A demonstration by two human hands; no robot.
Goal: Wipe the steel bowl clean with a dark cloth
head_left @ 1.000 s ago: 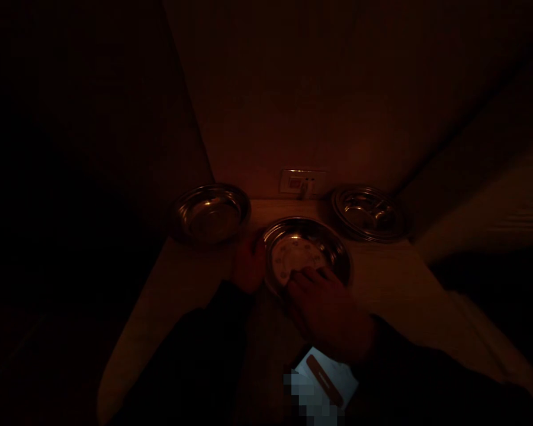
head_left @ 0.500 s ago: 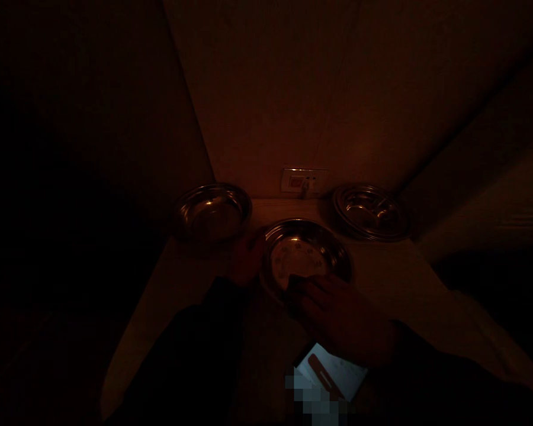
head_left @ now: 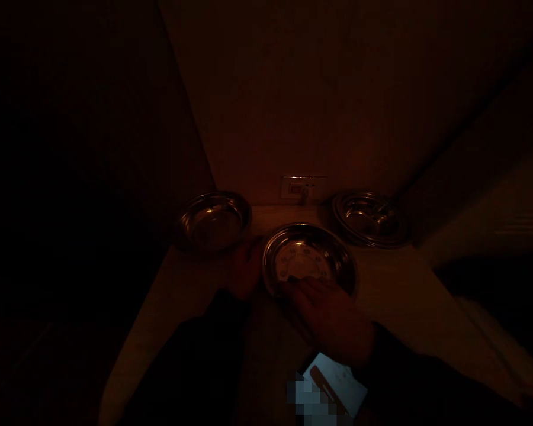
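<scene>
In dim light, a round shiny metal dish [head_left: 299, 263] with a ring of small marks on its base lies on the table in front of me. My left hand [head_left: 245, 273] is at the dish's left edge, its fingers curled along the rim; darkness blurs their exact grip. Across the near side of the dish reaches my right hand [head_left: 322, 310], fingers bent over a small dark piece [head_left: 292, 278] that looks like cloth and is mostly hidden. Below the right wrist a device with a lit screen [head_left: 335, 381] lies on the table, partly pixelated.
Another metal dish [head_left: 215, 222] stands at the back left of the wooden table [head_left: 395, 296]. At the back right sit stacked metal plates [head_left: 368, 219], the top one divided. A wall socket [head_left: 304, 187] with a plug is behind.
My right hand has shifted slightly left over the near side of the dish, and the dark piece shows less under its fingers. The view has tilted a little; my left hand stays by the rim.
</scene>
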